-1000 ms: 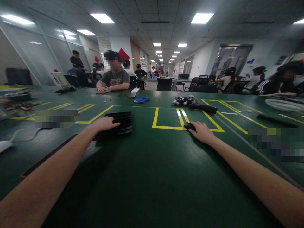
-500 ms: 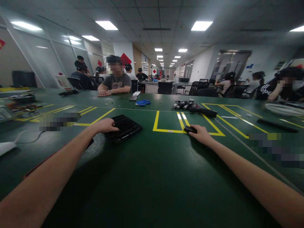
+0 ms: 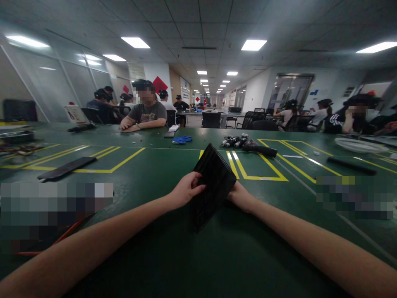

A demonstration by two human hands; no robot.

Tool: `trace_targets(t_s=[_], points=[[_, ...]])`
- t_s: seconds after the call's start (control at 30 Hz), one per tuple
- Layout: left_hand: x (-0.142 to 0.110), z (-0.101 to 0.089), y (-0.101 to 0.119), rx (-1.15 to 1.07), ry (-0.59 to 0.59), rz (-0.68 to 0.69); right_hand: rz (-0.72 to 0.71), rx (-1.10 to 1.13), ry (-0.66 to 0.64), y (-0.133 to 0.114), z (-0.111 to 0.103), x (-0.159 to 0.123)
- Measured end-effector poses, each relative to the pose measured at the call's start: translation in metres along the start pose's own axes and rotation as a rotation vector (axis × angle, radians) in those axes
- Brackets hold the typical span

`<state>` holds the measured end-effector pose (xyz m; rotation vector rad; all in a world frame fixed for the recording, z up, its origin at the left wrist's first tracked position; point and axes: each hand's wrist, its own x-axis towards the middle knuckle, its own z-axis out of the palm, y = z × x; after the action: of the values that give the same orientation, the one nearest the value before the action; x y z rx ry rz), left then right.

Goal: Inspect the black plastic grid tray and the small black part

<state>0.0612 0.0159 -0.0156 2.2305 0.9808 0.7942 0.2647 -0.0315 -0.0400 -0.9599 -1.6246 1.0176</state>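
Note:
A flat black ribbed panel (image 3: 212, 182) is tilted up off the green table (image 3: 192, 256) in front of me. My left hand (image 3: 186, 190) grips its left edge with fingers curled round it. On the panel's right side, my right hand (image 3: 240, 196) is pressed against it, its fingers hidden behind the panel. Whether the small black part it touched earlier is still in it cannot be seen.
Yellow tape boxes (image 3: 257, 165) mark the table. A black strip (image 3: 66, 168) lies at the left, blue gloves (image 3: 182, 140) and a pile of black and silver parts (image 3: 235, 142) further back, a black bar (image 3: 352, 165) and white plate (image 3: 359, 145) at right. A person (image 3: 145, 111) sits opposite; others sit at the right.
My left hand has drawn the black panel from the left to the middle and tipped it up. My right hand has left the yellow tape line and come in to meet the panel.

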Motion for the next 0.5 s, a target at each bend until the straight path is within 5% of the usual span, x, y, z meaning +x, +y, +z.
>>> trace_targets(t_s=[0.2, 0.4, 0.5], points=[[-0.012, 0.005, -0.002, -0.095, -0.013, 0.011, -0.211, -0.255, -0.141, -0.015, 0.000, -0.006], [-0.017, 0.008, 0.001, -0.213, -0.059, 0.008, -0.277, -0.403, -0.031, -0.001, 0.003, -0.007], [-0.018, 0.004, 0.009, -0.307, 0.013, -0.095, -0.298, -0.485, -0.117, -0.003, 0.003, -0.007]])
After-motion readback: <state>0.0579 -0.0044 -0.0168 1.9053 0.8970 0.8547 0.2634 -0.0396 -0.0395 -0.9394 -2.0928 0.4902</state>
